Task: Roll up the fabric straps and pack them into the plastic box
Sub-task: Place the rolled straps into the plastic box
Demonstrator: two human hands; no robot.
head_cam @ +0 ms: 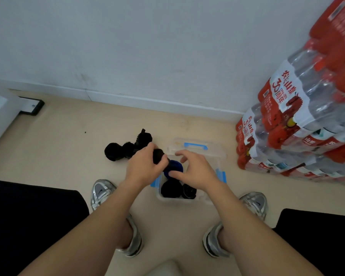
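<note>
One black strap roll (158, 156), likely soft and light, sits gripped in your left hand (142, 166) beside your open, spread right hand (195, 170) over the plastic box (220, 175); squeeze across its coil so it cannot unwind.

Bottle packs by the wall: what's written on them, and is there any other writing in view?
"农夫山泉": wrap of the bottled-water packs.
"30周年": same wrap, beside the brand.
Smaller print on the packs: too blurred to read.
Plastic box, sneakers: no words legible.
</note>
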